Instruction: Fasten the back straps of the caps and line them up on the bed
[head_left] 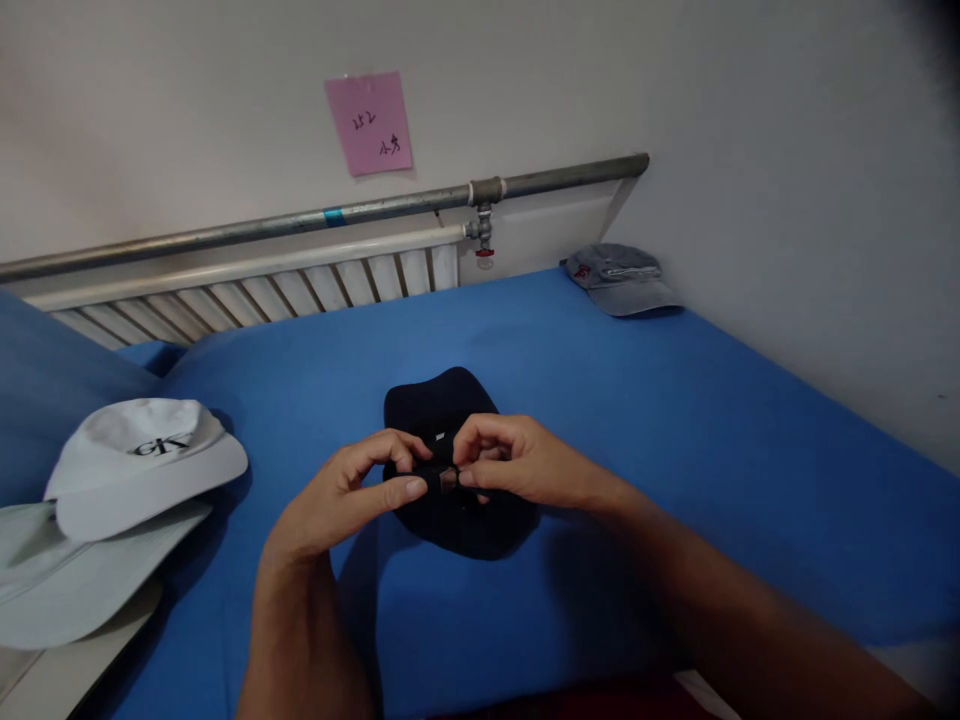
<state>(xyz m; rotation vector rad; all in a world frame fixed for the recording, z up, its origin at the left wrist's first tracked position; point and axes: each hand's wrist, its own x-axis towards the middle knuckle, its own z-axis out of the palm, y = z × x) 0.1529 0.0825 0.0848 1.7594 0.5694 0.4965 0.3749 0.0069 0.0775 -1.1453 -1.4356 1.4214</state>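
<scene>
A black cap lies on the blue cloth in front of me, its brim pointing away and its inside partly showing. My left hand pinches the cap's back strap between thumb and fingers. From the other side my right hand grips the same strap near a small metal-looking buckle. A small white label shows inside the cap. My fingertips hide part of the strap.
On the left, a white cap with black letters rests on a stack of pale caps. A grey-blue cap sits by the right wall. Behind are a radiator, a metal pipe and a pink note.
</scene>
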